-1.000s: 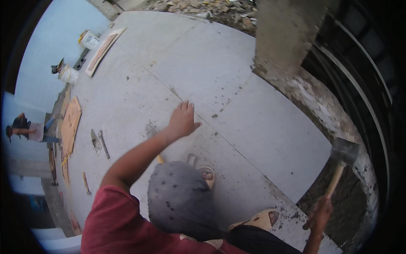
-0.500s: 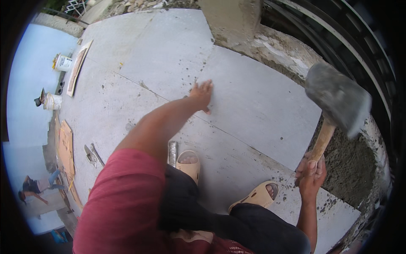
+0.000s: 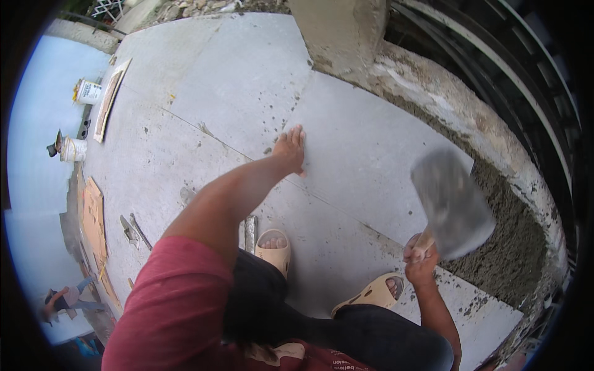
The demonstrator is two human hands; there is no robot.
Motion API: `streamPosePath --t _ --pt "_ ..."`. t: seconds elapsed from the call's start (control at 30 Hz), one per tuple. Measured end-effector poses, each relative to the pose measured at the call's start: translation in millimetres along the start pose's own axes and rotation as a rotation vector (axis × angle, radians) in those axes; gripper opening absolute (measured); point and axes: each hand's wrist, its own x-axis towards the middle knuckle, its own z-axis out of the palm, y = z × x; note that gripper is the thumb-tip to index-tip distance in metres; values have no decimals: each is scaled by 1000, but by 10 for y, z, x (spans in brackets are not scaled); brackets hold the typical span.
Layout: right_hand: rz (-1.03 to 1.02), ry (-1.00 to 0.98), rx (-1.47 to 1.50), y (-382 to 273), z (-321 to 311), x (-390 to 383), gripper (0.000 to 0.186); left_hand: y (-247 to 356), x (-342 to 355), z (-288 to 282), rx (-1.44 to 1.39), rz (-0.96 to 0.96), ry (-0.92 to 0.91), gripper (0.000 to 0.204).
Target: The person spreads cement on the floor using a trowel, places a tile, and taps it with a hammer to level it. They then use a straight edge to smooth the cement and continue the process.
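My left hand (image 3: 288, 148) lies open on a large pale grey tile (image 3: 365, 142) beside a joint, fingers spread. My right hand (image 3: 422, 263) grips a wooden-handled mallet whose dark rubber head (image 3: 451, 204), blurred, is over the tile's right edge and the bed of wet mortar (image 3: 507, 241) alongside. Whether the head touches the tile I cannot tell. A metal bar (image 3: 250, 234) lies by my left sandal (image 3: 272, 247).
A concrete pillar (image 3: 334, 28), rough ledge (image 3: 464, 105) and dark grille (image 3: 526, 74) bound the right. At left are a trowel (image 3: 129, 230), boards (image 3: 94, 216), white buckets (image 3: 90, 91) and another person (image 3: 65, 300) by a pale blue wall.
My left hand has moved onto the tile to the right and rests there. In the last half second the mallet has swung down and to the left. The view has also shifted.
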Motion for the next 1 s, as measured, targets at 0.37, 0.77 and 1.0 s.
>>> streamPosePath --t 0.37,0.77,1.0 --pt "-64 -100 141 -809 -54 1288 40 30 -74 218 -208 -74 -27 124" --pt "69 -174 256 -1014 322 1947 47 13 -124 229 -306 -79 -49 121" --pt "109 -333 -62 -256 668 1756 39 32 -86 218 -312 -79 -24 120"
